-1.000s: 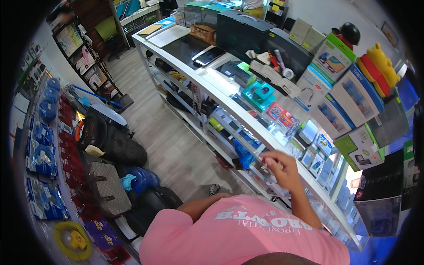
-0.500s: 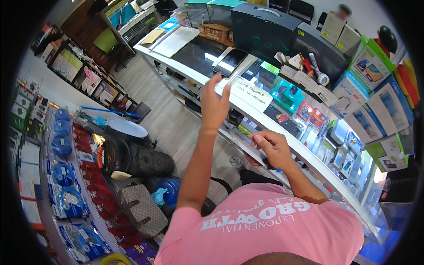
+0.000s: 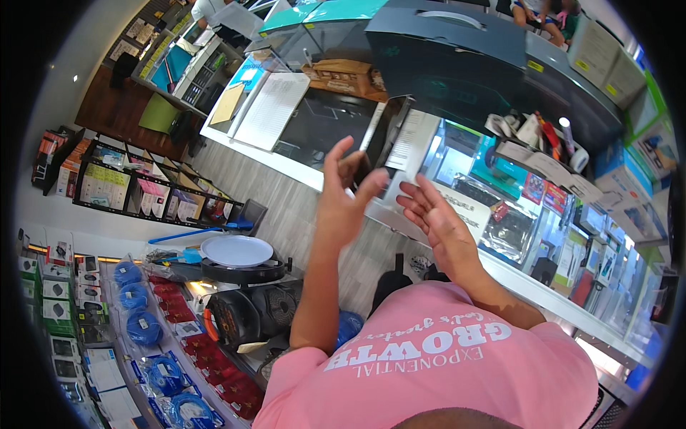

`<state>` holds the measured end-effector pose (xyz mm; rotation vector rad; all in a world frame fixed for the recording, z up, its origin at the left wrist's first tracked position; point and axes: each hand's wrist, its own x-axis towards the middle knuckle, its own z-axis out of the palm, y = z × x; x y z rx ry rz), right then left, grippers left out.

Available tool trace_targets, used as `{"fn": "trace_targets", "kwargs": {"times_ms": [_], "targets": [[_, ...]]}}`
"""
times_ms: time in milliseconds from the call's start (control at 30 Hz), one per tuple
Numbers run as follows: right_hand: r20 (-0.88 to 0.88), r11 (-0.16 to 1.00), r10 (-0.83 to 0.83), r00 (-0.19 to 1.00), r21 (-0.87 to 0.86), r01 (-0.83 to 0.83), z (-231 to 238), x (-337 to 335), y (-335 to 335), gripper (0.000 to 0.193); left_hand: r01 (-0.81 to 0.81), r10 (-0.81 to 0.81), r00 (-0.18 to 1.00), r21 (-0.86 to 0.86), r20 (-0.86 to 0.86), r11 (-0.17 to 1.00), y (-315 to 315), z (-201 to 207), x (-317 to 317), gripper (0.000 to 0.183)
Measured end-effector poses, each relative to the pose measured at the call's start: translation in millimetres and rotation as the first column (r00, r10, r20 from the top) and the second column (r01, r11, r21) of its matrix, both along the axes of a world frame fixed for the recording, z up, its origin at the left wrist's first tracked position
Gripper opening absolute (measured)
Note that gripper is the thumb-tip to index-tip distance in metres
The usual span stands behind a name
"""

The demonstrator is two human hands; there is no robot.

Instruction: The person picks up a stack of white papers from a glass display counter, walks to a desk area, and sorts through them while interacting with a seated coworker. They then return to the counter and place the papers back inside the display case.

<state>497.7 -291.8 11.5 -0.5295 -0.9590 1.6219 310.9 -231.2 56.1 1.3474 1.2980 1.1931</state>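
Observation:
My left hand (image 3: 344, 204) is raised over the near edge of the glass counter (image 3: 314, 171), fingers and thumb apart. Just beyond its fingertips a dark, phone-like slab (image 3: 393, 130) shows in part; whether the hand touches it is unclear. Beside that slab lies a pale strip with small print (image 3: 412, 136). My right hand (image 3: 446, 227) is held up with fingers stretched and palm turned toward the left one, nothing in it. Behind it a handwritten card (image 3: 468, 214) on the counter is partly covered.
An open ledger (image 3: 271, 111) and a wooden holder (image 3: 343, 77) stand at the counter's far left. A large dark box (image 3: 450, 57) rises at the back. Boxed gadgets fill the right side. On the left are a round white tray (image 3: 236, 250) and hanging blue cable packs (image 3: 143, 325).
The view has turned, so the counter sits lower. My right hand has risen toward the left, its curled fingers now stretched out. The left hand's fingers have spread wider.

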Motion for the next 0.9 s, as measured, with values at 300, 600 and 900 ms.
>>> {"fn": "trace_targets", "kwargs": {"times_ms": [300, 600, 900], "targets": [[-0.442, 0.937, -0.277, 0.853, -0.323, 0.136, 25, -86, 52, 0.086, 0.373, -0.188, 0.862, 0.338, -0.47, 0.864, -4, -9, -27, 0.095], [-0.399, 0.957, -0.245, 0.884, -0.244, 0.155, 27, -161, 97, 0.076, 0.347, -0.176, 0.907, 0.441, -0.384, 0.828, 68, -18, -190, 0.053], [-0.507, 0.964, -0.132, 0.852, -0.264, -0.008, 23, -206, 134, 0.106, 0.398, -0.422, 0.9, 0.193, 0.106, 0.897, 133, -27, -209, 0.046]]}}
